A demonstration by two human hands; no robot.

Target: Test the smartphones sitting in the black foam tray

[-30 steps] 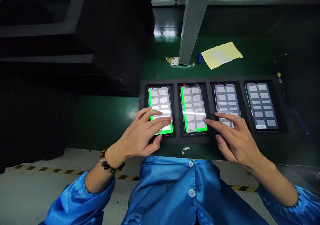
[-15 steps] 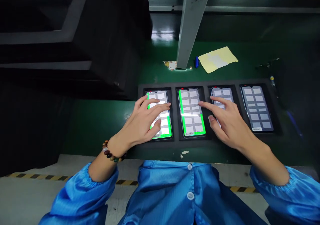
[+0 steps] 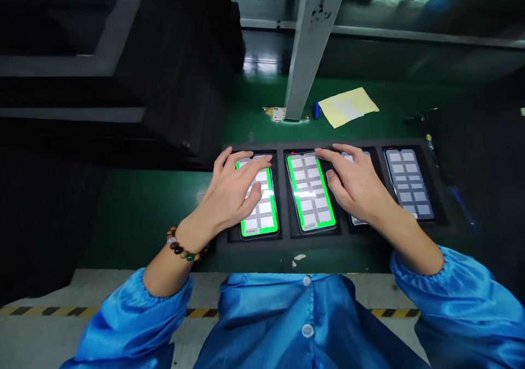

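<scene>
Four phones [image 3: 408, 183] flat in tray [image 3: 281, 210]. Left hand [image 3: 232, 194], fingers spread, over leftmost phone [image 3: 262, 218]; right hand [image 3: 355, 180], fingers spread, index at second phone's [image 3: 309, 191] upper right corner. Judged best: light, even fingertip contact along green borders [image 3: 327, 197].

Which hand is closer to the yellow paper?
The right one. The right hand is on the near side of the yellow paper, not touching it. The left hand is farther away, over the leftmost phone.
</scene>
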